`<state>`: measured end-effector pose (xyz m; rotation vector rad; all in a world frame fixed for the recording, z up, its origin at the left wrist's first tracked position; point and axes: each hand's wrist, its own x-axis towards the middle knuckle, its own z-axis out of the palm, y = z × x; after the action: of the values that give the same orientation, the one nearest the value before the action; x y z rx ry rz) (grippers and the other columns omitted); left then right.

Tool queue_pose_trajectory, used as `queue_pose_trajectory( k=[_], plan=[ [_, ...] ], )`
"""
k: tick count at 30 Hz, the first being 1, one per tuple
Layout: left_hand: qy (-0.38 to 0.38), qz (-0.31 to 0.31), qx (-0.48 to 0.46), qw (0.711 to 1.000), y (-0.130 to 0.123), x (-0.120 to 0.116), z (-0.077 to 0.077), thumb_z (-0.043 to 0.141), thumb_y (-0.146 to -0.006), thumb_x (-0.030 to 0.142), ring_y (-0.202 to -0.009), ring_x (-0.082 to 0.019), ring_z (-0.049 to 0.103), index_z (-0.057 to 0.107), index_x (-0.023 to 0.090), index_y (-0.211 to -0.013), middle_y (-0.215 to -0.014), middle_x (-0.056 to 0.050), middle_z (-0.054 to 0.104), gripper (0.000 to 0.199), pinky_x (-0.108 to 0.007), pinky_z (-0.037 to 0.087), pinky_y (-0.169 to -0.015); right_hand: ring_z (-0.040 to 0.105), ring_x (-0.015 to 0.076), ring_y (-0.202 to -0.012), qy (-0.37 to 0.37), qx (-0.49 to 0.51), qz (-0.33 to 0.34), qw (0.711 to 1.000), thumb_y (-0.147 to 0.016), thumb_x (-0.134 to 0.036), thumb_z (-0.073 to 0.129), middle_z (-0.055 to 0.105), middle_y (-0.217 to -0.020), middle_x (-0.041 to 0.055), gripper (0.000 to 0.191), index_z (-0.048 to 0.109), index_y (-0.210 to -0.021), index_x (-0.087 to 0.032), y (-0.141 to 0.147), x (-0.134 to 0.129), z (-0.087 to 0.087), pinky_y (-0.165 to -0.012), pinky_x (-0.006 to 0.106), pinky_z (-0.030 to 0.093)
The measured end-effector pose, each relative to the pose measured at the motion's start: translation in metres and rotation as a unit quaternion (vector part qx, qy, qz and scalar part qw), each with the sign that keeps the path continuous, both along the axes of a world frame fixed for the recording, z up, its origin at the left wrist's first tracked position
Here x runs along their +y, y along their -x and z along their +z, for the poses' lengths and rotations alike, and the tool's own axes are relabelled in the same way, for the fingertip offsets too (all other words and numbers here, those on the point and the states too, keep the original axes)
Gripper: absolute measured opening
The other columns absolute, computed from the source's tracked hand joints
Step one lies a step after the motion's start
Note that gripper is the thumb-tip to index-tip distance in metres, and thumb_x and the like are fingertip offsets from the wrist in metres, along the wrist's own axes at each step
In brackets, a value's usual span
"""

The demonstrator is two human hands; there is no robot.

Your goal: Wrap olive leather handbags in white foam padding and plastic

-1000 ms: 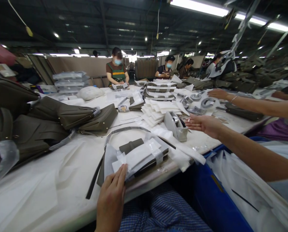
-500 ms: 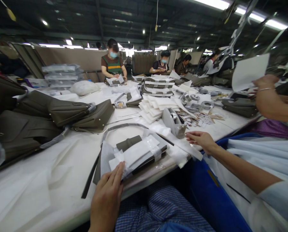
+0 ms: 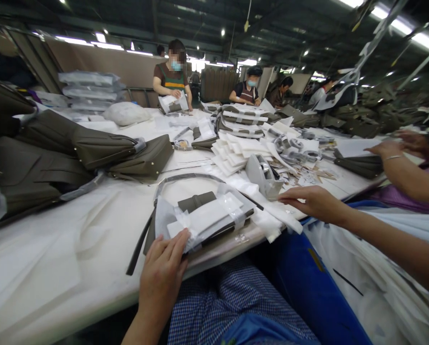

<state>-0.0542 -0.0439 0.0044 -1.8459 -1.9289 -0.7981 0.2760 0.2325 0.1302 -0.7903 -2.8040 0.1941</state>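
Observation:
An olive-brown handbag (image 3: 197,201) lies at the table's near edge with white padding sheets (image 3: 209,214) over it and clear tape (image 3: 235,209) across its right part. Its handle (image 3: 189,177), covered in grey wrap, arches behind it. My left hand (image 3: 167,261) is closed on the bag's near left end, fingers on the white layer and thumb low at the edge. Beside the grey tape dispenser (image 3: 262,176), my right hand (image 3: 313,203) has its thumb and fingertips pinched together near the dispenser's front end. Whatever is between them is too small to make out.
More olive bags (image 3: 142,158) are heaped at left. Folded white pads (image 3: 230,153) and loose tags (image 3: 309,173) lie beyond the dispenser. A blue bin (image 3: 307,282) with white sheeting stands below right. A co-worker's hands (image 3: 390,148) work at right; other people stand across the table.
My right hand's fingers have drawn closer together beside the dispenser. My left hand stays on the bag. The co-worker at right has lowered a white sheet onto a bag.

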Motion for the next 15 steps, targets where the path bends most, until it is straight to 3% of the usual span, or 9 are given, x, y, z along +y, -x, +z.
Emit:
queue_pose_trajectory(
  k=[4, 8, 11, 15],
  plan=[
    [0.009, 0.013, -0.034, 0.999, -0.004, -0.001, 0.002, 0.065, -0.081, 0.001, -0.101, -0.024, 0.061, 0.051, 0.020, -0.136, -0.129, -0.004, 0.067, 0.060, -0.049, 0.041, -0.109, 0.071, 0.0167, -0.085, -0.029, -0.055, 0.189, 0.980, -0.099, -0.036, 0.052, 0.076, -0.098, 0.0021, 0.025, 0.074, -0.104, -0.027, 0.073, -0.030, 0.020, -0.073, 0.025, 0.048],
    [0.016, 0.020, -0.056, 0.998, -0.006, -0.001, 0.004, 0.069, -0.081, 0.004, -0.101, -0.023, 0.062, 0.054, 0.021, -0.133, -0.131, -0.003, 0.067, 0.057, -0.049, 0.042, -0.109, 0.068, 0.0142, -0.074, -0.034, -0.089, 0.334, 0.938, -0.097, -0.035, 0.054, 0.074, -0.085, 0.0018, 0.022, 0.074, -0.094, -0.025, 0.156, -0.056, 0.025, -0.063, 0.025, 0.041],
    [0.016, 0.026, -0.064, 0.997, -0.007, -0.001, 0.004, 0.069, -0.085, 0.010, -0.102, -0.022, 0.062, 0.055, 0.021, -0.132, -0.132, -0.002, 0.066, 0.051, -0.049, 0.043, -0.109, 0.064, 0.0142, -0.068, -0.060, -0.135, 0.399, 0.905, -0.094, -0.034, 0.059, 0.073, -0.079, 0.0014, 0.020, 0.073, -0.086, -0.023, 0.212, -0.071, 0.022, -0.057, 0.026, 0.033],
    [0.019, 0.035, -0.064, 0.997, -0.009, -0.001, 0.005, 0.068, -0.087, 0.014, -0.102, -0.021, 0.062, 0.053, 0.021, -0.136, -0.132, -0.003, 0.066, 0.051, -0.048, 0.044, -0.110, 0.063, 0.0164, -0.070, -0.090, -0.223, 0.422, 0.874, -0.088, -0.031, 0.065, 0.074, -0.080, 0.0014, 0.012, 0.075, -0.084, -0.024, 0.265, -0.079, 0.012, -0.055, 0.027, 0.025]
  ],
)
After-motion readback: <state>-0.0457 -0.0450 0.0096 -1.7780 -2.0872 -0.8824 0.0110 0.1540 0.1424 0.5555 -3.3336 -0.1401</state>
